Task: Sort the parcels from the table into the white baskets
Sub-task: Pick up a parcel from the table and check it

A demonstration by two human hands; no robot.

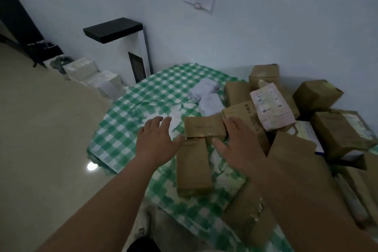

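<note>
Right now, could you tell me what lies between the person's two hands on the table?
In the head view, a small brown parcel lies between the left hand and right hand, above a longer brown parcel on the green checked cloth.

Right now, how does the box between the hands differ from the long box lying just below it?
The small box lies crosswise between the left hand and right hand; the long box runs lengthwise toward the person. The small box is shorter and sits partly on the long box's far end. The long box lies flat on the green checked cloth. Both are plain brown cardboard.
</note>
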